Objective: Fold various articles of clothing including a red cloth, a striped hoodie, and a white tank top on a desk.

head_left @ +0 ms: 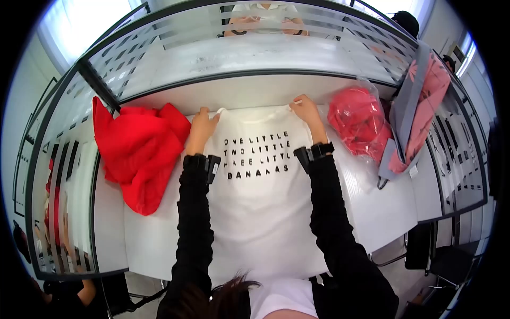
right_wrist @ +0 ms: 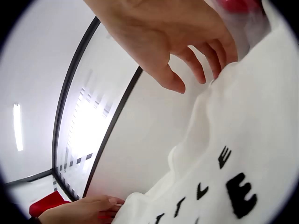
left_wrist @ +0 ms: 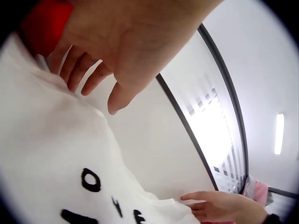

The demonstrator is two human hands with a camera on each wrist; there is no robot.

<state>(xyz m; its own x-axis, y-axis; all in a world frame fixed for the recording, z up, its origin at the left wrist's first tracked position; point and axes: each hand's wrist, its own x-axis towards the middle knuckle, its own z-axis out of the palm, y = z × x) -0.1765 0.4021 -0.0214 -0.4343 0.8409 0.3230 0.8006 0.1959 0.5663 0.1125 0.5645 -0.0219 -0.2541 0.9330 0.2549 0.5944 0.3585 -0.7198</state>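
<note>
A white T-shirt (head_left: 255, 196) printed with black lettering lies spread over the white table, its neckline toward the back panel. My left hand (head_left: 203, 127) is at the shirt's far left shoulder. In the left wrist view that hand (left_wrist: 126, 42) has its thumb apart from the fingers, with fingertips right at the fabric edge. At the opposite shoulder is my right hand (head_left: 307, 110). The right wrist view shows this hand (right_wrist: 173, 42) with loosely bent fingers touching the shirt's edge and the thumb standing away from them.
Bright red cloth (head_left: 141, 154) is heaped on the left. To the right lie a clear plastic bag (head_left: 358, 122) with red cloth inside and a pink and grey fabric item (head_left: 419, 106). A low partition (head_left: 255, 87) borders the table's back; a person (head_left: 265, 21) sits beyond it.
</note>
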